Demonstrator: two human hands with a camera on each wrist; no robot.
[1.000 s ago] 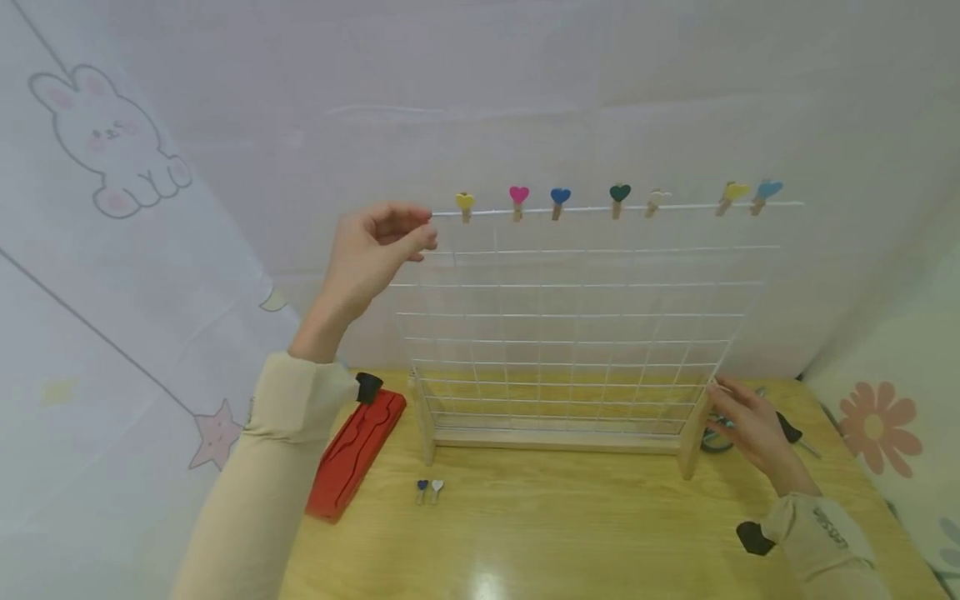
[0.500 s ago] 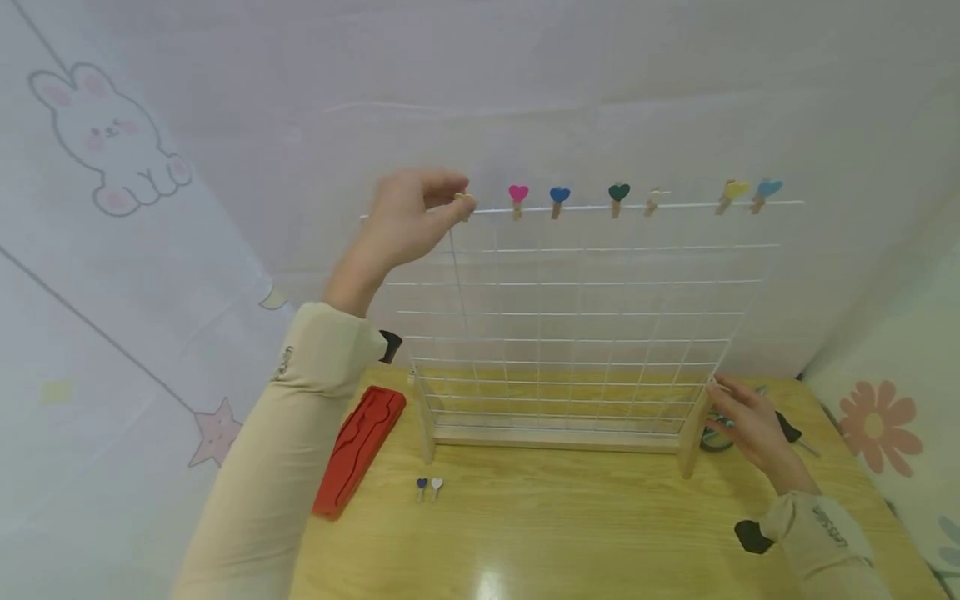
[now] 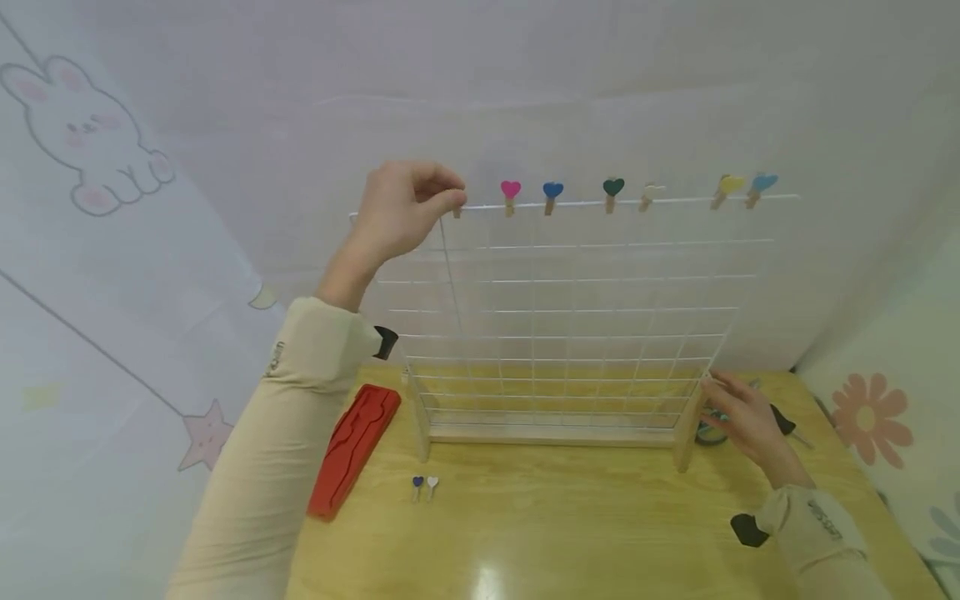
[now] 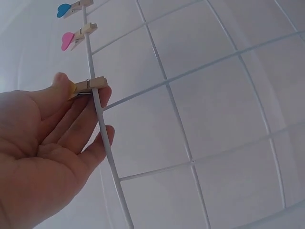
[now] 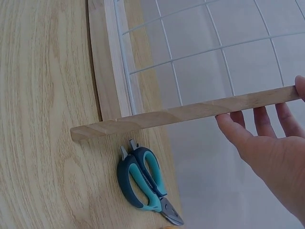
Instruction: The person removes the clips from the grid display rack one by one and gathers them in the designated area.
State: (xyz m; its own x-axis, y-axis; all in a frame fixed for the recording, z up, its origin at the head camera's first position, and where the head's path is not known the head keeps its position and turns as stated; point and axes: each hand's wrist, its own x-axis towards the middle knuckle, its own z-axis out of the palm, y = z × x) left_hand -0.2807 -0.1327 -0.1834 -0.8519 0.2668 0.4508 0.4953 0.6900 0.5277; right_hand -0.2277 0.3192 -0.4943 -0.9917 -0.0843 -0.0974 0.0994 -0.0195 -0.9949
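My left hand point(image 3: 397, 208) pinches a small wooden clothespin point(image 4: 99, 83) between thumb and fingers. A bit of its yellow heart shows beside the thumb in the left wrist view; in the head view the hand covers most of it. The clothespin straddles the top wire of a white wire grid point(image 3: 577, 279), which stands upright in a wooden base. More heart clothespins sit along that wire to the right, among them a pink one point(image 3: 510, 190) and a blue one point(image 3: 552, 190). My right hand point(image 3: 750, 421) grips the upper end of the base's right wooden post point(image 5: 181, 114).
Scissors point(image 5: 143, 176) with teal and dark handles lie on the table beside the right post. A red moulded tray point(image 3: 356, 454) lies left of the stand. Two clothespins, one with a dark blue heart point(image 3: 417, 482) and one with a white heart point(image 3: 432, 482), lie in front.
My left hand has moved right along the top wire from its left corner and taken hold of the yellow-heart clothespin. My right hand stays at the post; the head view has shifted slightly.
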